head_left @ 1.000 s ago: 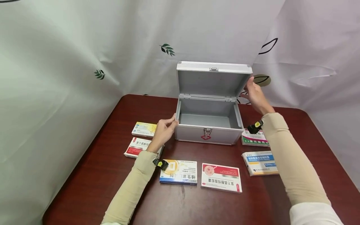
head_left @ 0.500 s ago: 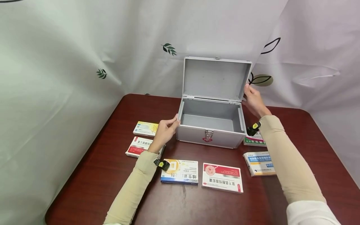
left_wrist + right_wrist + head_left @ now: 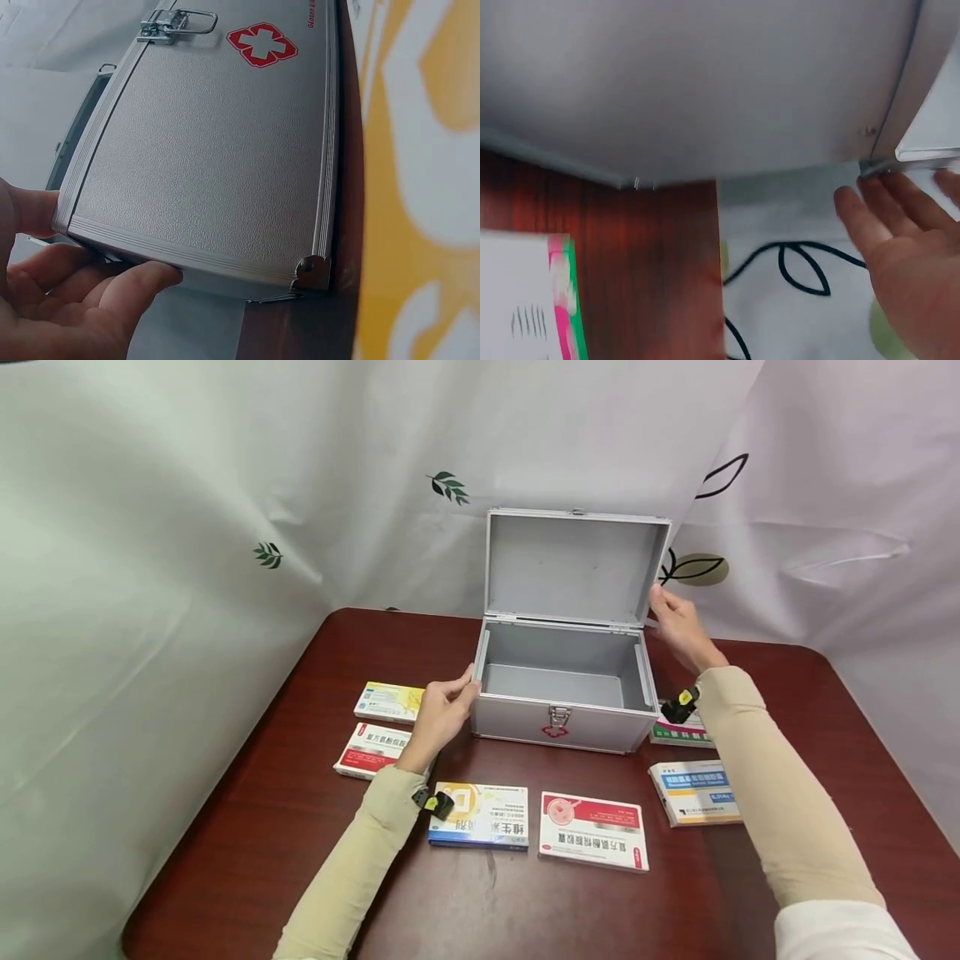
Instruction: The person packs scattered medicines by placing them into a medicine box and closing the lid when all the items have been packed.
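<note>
A silver first-aid case (image 3: 510, 720) stands on the table, its lid (image 3: 577, 568) raised and its grey inside bare. At the front left corner, my left hand (image 3: 442, 717) holds the rim; in the left wrist view its fingers (image 3: 146, 285) press the side panel. A red cross emblem (image 3: 262, 45) and a metal latch (image 3: 176, 26) mark the case front. My right hand (image 3: 681, 628) is at the lid's right edge. The right wrist view has that hand's fingers (image 3: 870, 229) nearly straight, their tips right at a corner of the case.
Several medicine boxes lie around the case: a yellow-white box (image 3: 386, 702) and a red-white box (image 3: 367, 750) at left, a vitamin D box (image 3: 480, 817) and another red-white box (image 3: 592, 831) in front, a blue-orange box (image 3: 693, 793) and a green-pink box (image 3: 678, 733) at right. A curtain (image 3: 360, 485) hangs behind.
The lid has swung further back and up, my right hand lowering along its edge. Over the last half second the lid and both hands stay nearly still.
</note>
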### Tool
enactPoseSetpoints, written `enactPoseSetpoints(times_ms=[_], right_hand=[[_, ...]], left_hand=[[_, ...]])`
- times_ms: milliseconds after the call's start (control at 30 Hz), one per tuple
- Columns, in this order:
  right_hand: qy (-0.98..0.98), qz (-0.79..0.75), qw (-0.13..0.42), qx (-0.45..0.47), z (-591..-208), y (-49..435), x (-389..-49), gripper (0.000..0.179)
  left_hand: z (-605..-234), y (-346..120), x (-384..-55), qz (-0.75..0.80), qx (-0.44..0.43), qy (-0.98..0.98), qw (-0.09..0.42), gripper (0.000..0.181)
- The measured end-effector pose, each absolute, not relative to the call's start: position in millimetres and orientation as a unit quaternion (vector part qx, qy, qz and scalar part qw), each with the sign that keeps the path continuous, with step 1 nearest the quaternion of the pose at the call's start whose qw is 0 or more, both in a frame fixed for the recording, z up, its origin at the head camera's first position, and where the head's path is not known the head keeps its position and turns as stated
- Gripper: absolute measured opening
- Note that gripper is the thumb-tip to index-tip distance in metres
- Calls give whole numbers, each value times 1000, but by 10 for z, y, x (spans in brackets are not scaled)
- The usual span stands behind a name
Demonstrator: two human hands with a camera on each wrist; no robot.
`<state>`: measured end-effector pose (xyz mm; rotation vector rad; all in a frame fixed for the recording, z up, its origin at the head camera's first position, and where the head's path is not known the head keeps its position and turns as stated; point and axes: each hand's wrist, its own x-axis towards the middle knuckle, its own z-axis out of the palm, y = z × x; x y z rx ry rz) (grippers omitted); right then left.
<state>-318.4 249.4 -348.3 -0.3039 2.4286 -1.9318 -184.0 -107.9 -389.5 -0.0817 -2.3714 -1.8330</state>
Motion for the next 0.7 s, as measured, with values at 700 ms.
enactPoseSetpoints(times_ms=[700], right_hand=[[943, -173, 193, -207, -3738, 3119, -2454, 86]], left_hand=[[-3668, -1231, -1992, -557, -43, -828, -54, 46]])
